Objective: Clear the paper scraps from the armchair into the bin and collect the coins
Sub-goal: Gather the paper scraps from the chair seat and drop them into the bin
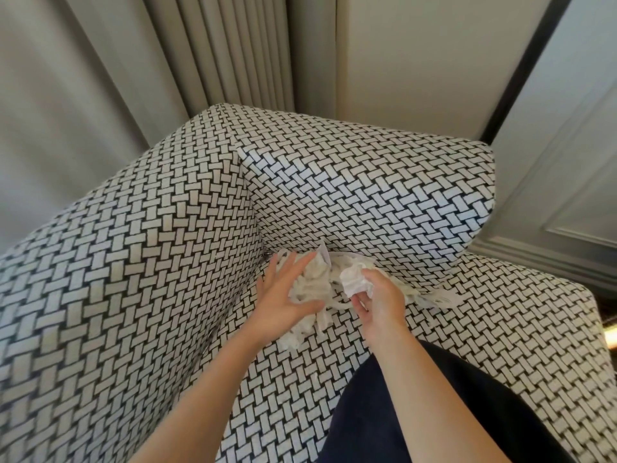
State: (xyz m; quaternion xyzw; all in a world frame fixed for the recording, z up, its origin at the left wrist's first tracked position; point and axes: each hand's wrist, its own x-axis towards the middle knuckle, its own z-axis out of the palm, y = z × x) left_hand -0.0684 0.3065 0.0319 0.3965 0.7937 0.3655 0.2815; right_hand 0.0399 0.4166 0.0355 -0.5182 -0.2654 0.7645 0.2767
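Head view: paper scraps (320,287) lie heaped on the armchair (160,262) seat, in the back corner where the backrest meets a side arm; left hand (287,297) is spread, fingers fairly straight, pressing on the pile's left side; right hand (379,300) has its fingers curled round a crumpled wad of the paper scraps at the pile's right; dark clothing (434,412) low in frame; grey curtain (83,95) behind the chair.
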